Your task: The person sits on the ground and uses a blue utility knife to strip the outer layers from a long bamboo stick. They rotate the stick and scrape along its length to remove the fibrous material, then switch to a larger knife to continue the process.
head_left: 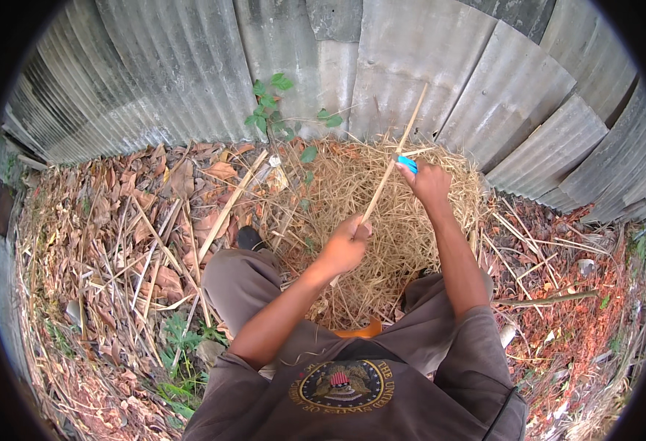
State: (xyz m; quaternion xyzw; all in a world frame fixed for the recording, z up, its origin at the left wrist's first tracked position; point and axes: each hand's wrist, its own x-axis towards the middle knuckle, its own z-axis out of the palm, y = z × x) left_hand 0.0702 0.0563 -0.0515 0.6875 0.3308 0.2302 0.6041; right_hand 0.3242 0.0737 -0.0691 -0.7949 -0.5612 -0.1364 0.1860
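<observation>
A long, thin, pale wooden or bamboo stick runs slantwise in front of me, its far end up toward the metal fence. My left hand is closed around the stick's near part. In my right hand is a small bright-blue tool, gripped in closed fingers and pressed against the stick about midway along. The tool's working edge is too small and covered to make out. Below both hands lies a heap of pale straw-like shavings, between my spread knees.
Grey corrugated metal sheets form a fence ahead. Dry leaves and loose sticks cover the ground at left. A green climbing plant grows by the fence. An orange object lies between my legs; a branch lies at right.
</observation>
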